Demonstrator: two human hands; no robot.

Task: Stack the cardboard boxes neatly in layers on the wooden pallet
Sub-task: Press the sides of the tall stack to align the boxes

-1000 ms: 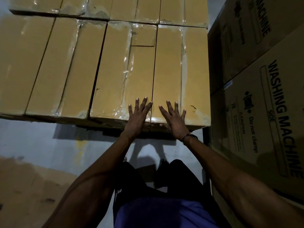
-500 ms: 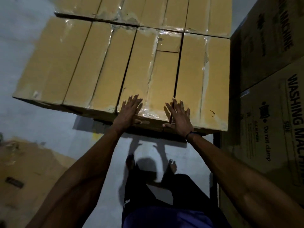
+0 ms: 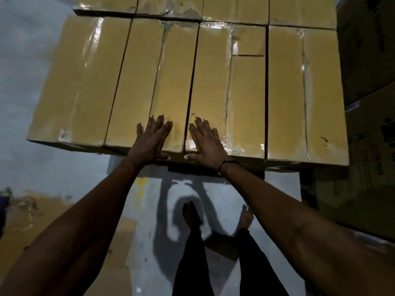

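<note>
A layer of long taped cardboard boxes lies side by side in front of me, with a second row (image 3: 235,7) behind it. My left hand (image 3: 150,139) lies flat, fingers straight, on the near end of the second box from the left (image 3: 154,77). My right hand (image 3: 206,142) lies flat on the near end of the box beside it (image 3: 226,88), thumb over the front edge. A narrow dark gap separates these two boxes. Further boxes flank them at the far left (image 3: 81,82) and far right (image 3: 303,92). The pallet under the stack is hidden.
Tall dark washing-machine cartons (image 3: 369,124) stand close against the right side of the stack. Flattened cardboard (image 3: 32,223) lies on the grey floor (image 3: 21,103) at the lower left. My bare feet (image 3: 192,214) stand on the floor just before the stack.
Both hands have shifted left along the front edge, from the two rightmost boxes to the two middle boxes. My view has moved left and closer.
</note>
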